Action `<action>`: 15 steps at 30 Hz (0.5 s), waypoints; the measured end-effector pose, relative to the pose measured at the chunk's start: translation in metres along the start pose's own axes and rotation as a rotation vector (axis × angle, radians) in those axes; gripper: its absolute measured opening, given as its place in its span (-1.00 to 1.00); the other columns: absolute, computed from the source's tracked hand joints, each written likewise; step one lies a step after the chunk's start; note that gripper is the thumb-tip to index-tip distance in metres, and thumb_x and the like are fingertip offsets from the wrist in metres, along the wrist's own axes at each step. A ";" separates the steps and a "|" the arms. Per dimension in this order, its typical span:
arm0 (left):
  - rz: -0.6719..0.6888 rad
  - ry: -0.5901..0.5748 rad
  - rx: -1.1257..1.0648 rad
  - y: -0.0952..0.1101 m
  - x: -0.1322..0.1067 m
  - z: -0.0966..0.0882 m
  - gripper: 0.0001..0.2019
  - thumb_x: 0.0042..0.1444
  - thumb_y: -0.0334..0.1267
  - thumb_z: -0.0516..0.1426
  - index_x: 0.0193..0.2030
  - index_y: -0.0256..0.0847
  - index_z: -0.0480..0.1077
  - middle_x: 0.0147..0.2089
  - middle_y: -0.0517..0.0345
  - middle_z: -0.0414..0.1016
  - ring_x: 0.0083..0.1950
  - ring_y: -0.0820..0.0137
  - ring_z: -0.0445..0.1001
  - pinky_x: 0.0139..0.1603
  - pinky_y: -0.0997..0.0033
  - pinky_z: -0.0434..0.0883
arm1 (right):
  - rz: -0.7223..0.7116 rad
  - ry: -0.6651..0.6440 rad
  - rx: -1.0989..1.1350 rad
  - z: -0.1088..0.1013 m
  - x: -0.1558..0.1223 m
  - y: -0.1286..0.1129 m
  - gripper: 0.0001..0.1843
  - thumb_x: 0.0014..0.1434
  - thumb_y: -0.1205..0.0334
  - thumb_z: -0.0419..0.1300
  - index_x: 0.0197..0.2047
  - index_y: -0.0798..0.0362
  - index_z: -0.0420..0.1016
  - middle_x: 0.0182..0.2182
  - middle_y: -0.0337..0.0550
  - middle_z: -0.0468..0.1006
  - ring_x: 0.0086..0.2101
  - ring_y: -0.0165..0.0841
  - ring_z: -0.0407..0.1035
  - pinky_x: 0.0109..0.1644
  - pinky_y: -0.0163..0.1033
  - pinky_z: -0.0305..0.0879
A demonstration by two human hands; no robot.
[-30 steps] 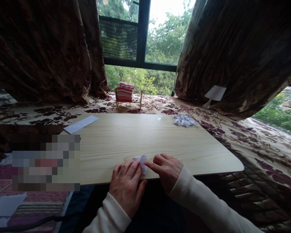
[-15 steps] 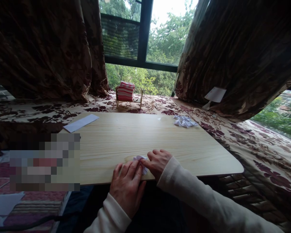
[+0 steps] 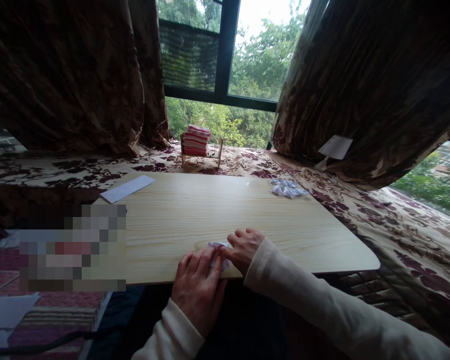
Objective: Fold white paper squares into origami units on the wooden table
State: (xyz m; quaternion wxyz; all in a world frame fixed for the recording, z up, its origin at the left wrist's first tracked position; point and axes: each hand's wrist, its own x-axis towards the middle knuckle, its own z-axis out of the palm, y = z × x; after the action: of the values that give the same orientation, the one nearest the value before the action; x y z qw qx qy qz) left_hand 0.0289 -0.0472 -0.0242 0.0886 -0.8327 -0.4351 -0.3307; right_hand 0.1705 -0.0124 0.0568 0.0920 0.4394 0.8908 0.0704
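Near the front edge of the pale wooden table (image 3: 165, 215), a small folded white piece of paper (image 3: 225, 262) lies between my hands. My left hand (image 3: 198, 285) rests over its left side, the fingers close together and pressing it against the tabletop. From the right, my right hand (image 3: 245, 247) has its fingers curled, with thumb and fingertips gripping the paper's upper part. Both hands cover much of the paper, so its exact shape is hidden.
A flat white paper stack (image 3: 128, 188) lies at the table's back left. Several folded paper pieces (image 3: 288, 188) are heaped at the back right. Beyond stand a small rack with red-striped cloths (image 3: 197, 140) and a white lamp (image 3: 335, 147). A blurred patch covers the left edge.
The whole view has shifted slightly. My hands stay on the folded paper, with only small shifts of the fingers; less of the paper's right side shows now.
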 end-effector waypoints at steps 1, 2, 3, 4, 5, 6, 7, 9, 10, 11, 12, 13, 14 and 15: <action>0.006 0.004 -0.001 -0.001 -0.001 0.001 -0.65 0.07 -0.26 0.00 -0.01 -0.28 0.33 0.06 -0.05 0.35 0.06 0.20 0.25 0.04 0.12 0.14 | 0.000 -0.010 0.006 -0.001 0.000 0.000 -0.70 0.19 0.29 -0.11 -0.18 0.04 0.44 -0.30 -0.02 0.47 -0.26 -0.17 0.32 -0.32 -0.14 0.15; 0.013 0.010 -0.001 -0.001 -0.001 0.001 -0.65 0.07 -0.26 0.00 0.00 -0.29 0.32 0.08 -0.05 0.33 0.06 0.20 0.25 0.03 0.13 0.14 | 0.002 -0.019 0.011 -0.003 0.000 -0.001 -0.70 0.18 0.30 -0.10 -0.19 0.04 0.44 -0.29 -0.01 0.47 -0.25 -0.17 0.31 -0.31 -0.14 0.15; 0.018 0.009 -0.001 -0.002 -0.001 0.002 -0.64 0.08 -0.26 0.00 0.01 -0.29 0.31 0.09 -0.04 0.32 0.06 0.20 0.24 0.03 0.13 0.14 | 0.004 -0.026 0.014 -0.004 0.000 -0.001 -0.70 0.18 0.31 -0.10 -0.19 0.05 0.44 -0.29 -0.01 0.47 -0.24 -0.18 0.31 -0.29 -0.13 0.15; 0.021 0.008 0.001 -0.002 -0.002 0.002 -0.64 0.08 -0.25 0.00 0.02 -0.29 0.31 0.09 -0.04 0.32 0.06 0.20 0.24 0.03 0.13 0.14 | 0.005 -0.031 0.018 -0.004 0.000 -0.001 -0.70 0.17 0.32 -0.09 -0.18 0.05 0.44 -0.28 -0.01 0.46 -0.24 -0.18 0.31 -0.29 -0.13 0.15; 0.022 0.002 0.003 -0.003 -0.002 0.003 -0.63 0.08 -0.25 0.00 0.03 -0.28 0.30 0.08 -0.03 0.33 0.06 0.19 0.24 0.02 0.12 0.14 | 0.004 -0.033 0.021 -0.005 0.000 -0.001 -0.70 0.17 0.32 -0.09 -0.16 0.04 0.43 -0.27 -0.02 0.46 -0.24 -0.18 0.31 -0.29 -0.14 0.15; 0.021 -0.002 0.006 -0.003 -0.002 0.004 -0.63 0.08 -0.25 -0.01 0.03 -0.28 0.30 0.07 -0.03 0.34 0.06 0.19 0.25 0.02 0.12 0.14 | 0.002 -0.029 0.023 -0.004 -0.001 -0.001 -0.69 0.17 0.31 -0.09 -0.12 0.03 0.42 -0.27 -0.02 0.46 -0.24 -0.19 0.31 -0.29 -0.14 0.15; 0.019 -0.005 0.008 -0.004 -0.002 0.004 -0.63 0.08 -0.24 -0.01 0.03 -0.27 0.30 0.07 -0.02 0.35 0.05 0.19 0.25 0.01 0.11 0.14 | 0.000 -0.022 0.023 -0.003 -0.002 0.000 -0.69 0.17 0.30 -0.08 -0.08 0.02 0.39 -0.27 -0.03 0.46 -0.25 -0.19 0.31 -0.30 -0.14 0.15; 0.021 -0.007 0.011 -0.004 -0.002 0.005 -0.64 0.08 -0.24 -0.02 0.03 -0.26 0.30 0.06 -0.03 0.35 0.05 0.18 0.25 0.01 0.10 0.14 | 0.002 -0.003 0.015 -0.001 -0.004 0.002 -0.67 0.16 0.28 -0.07 -0.04 0.00 0.36 -0.26 -0.04 0.45 -0.26 -0.19 0.31 -0.32 -0.15 0.14; 0.025 -0.005 0.011 -0.004 -0.002 0.005 -0.64 0.09 -0.24 -0.02 0.02 -0.25 0.31 0.06 -0.02 0.36 0.05 0.17 0.25 0.01 0.09 0.14 | 0.004 0.003 0.007 0.000 -0.005 0.003 -0.68 0.16 0.28 -0.07 -0.05 -0.01 0.37 -0.27 -0.04 0.45 -0.26 -0.20 0.31 -0.33 -0.16 0.14; 0.029 -0.003 0.009 -0.004 -0.002 0.005 -0.65 0.09 -0.24 -0.03 0.01 -0.24 0.31 0.06 -0.02 0.36 0.05 0.17 0.25 0.01 0.08 0.13 | 0.003 0.006 -0.002 0.000 -0.006 0.004 -0.68 0.17 0.28 -0.08 -0.07 -0.01 0.38 -0.27 -0.03 0.45 -0.26 -0.19 0.30 -0.34 -0.16 0.13; 0.033 -0.003 0.007 -0.004 -0.002 0.005 -0.65 0.09 -0.24 -0.03 0.01 -0.24 0.31 0.06 -0.02 0.36 0.05 0.17 0.26 0.01 0.08 0.13 | -0.002 0.004 -0.009 0.000 -0.006 0.004 -0.69 0.17 0.28 -0.09 -0.10 -0.01 0.40 -0.28 -0.03 0.44 -0.26 -0.19 0.30 -0.34 -0.16 0.13; 0.036 -0.003 0.003 -0.004 -0.002 0.005 -0.65 0.08 -0.25 -0.02 0.01 -0.24 0.31 0.05 -0.01 0.37 0.05 0.17 0.26 0.01 0.08 0.13 | -0.010 0.000 -0.013 0.000 -0.006 0.005 -0.69 0.18 0.28 -0.09 -0.13 -0.01 0.42 -0.28 -0.03 0.44 -0.26 -0.19 0.30 -0.34 -0.16 0.13; 0.037 -0.004 -0.003 -0.005 -0.002 0.004 -0.65 0.08 -0.25 -0.02 0.02 -0.24 0.31 0.05 -0.01 0.37 0.04 0.17 0.26 0.01 0.08 0.13 | -0.017 -0.005 -0.013 -0.001 -0.006 0.004 -0.70 0.18 0.28 -0.09 -0.15 0.00 0.43 -0.27 -0.03 0.44 -0.26 -0.19 0.30 -0.33 -0.16 0.13; 0.037 -0.004 -0.011 -0.005 -0.002 0.004 -0.65 0.08 -0.25 -0.02 0.02 -0.25 0.30 0.04 -0.01 0.38 0.04 0.18 0.27 0.01 0.08 0.13 | -0.024 -0.013 -0.010 -0.003 -0.005 0.004 -0.71 0.17 0.29 -0.08 -0.15 0.00 0.43 -0.26 -0.03 0.44 -0.25 -0.19 0.29 -0.33 -0.16 0.13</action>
State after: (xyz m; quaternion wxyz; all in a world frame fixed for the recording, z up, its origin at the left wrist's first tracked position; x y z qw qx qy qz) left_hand 0.0262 -0.0437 -0.0289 0.0894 -0.8417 -0.4182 -0.3297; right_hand 0.1758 -0.0146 0.0608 0.1009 0.4288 0.8949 0.0706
